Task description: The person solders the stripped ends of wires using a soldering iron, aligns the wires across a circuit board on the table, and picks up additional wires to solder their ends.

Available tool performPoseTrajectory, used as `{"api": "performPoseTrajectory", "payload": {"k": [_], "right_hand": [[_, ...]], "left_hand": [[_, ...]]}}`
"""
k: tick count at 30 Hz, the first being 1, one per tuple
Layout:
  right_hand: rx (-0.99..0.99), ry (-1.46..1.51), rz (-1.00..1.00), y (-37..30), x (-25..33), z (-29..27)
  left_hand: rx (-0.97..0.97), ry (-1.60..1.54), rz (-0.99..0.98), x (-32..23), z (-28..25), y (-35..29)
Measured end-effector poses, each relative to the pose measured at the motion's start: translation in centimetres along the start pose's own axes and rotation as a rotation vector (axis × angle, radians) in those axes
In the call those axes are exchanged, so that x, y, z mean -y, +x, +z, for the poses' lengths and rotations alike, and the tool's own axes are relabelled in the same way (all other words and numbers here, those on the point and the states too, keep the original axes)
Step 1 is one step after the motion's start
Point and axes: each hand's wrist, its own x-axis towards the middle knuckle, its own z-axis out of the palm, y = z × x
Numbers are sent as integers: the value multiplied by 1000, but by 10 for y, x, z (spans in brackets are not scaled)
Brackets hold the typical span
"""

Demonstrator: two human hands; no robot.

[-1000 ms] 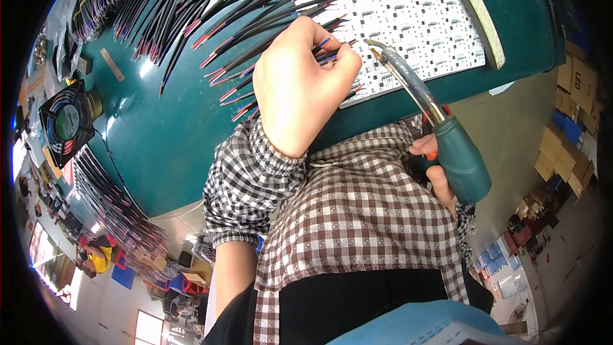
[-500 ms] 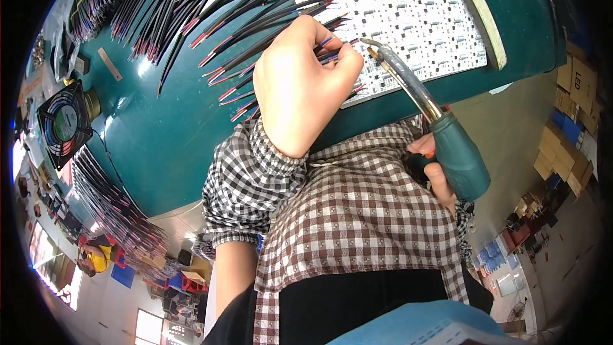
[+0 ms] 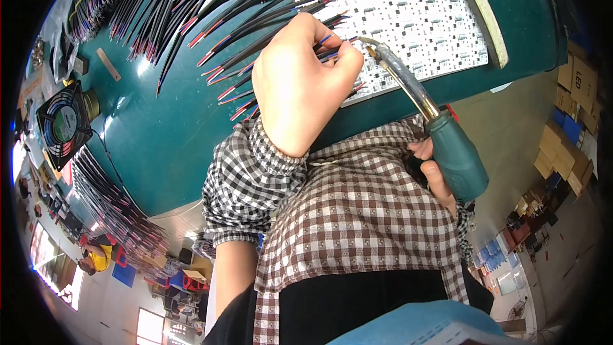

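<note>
Pinched between the thumb and finger of my left hand (image 3: 300, 86) is a black cable (image 3: 325, 41) with thin blue and red wire ends. My left hand is over the near left edge of a white circuit board panel (image 3: 415, 19) dotted with small dark parts. My right hand (image 3: 438, 181) grips the green handle of a soldering iron (image 3: 456, 156), and only some of its fingers show. The iron's bent tip is right by the wire end at my left fingertips; contact between them is too fine to tell.
More black cables (image 3: 236, 25) with stripped coloured ends fan out leftward over the green tabletop (image 3: 166, 160). A small black fan (image 3: 64, 124) stands at the left edge, below a flat strip (image 3: 108, 64). A pale bar (image 3: 482, 13) borders the panel's right. Cardboard boxes (image 3: 562, 153) are stacked at far right.
The soldering iron has shifted very slightly left, with its tip still beside the wire end. My left hand has stayed nearly in place.
</note>
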Motion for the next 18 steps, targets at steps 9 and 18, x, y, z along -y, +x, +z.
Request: {"api": "performPoseTrajectory", "payload": {"k": [9,18], "right_hand": [[-71,278,109,15,35,14],[206,96,13,15,35,0]], "left_hand": [[10,-31,-15,1,0,-1],[-72,44,99,1,4,-7]]}}
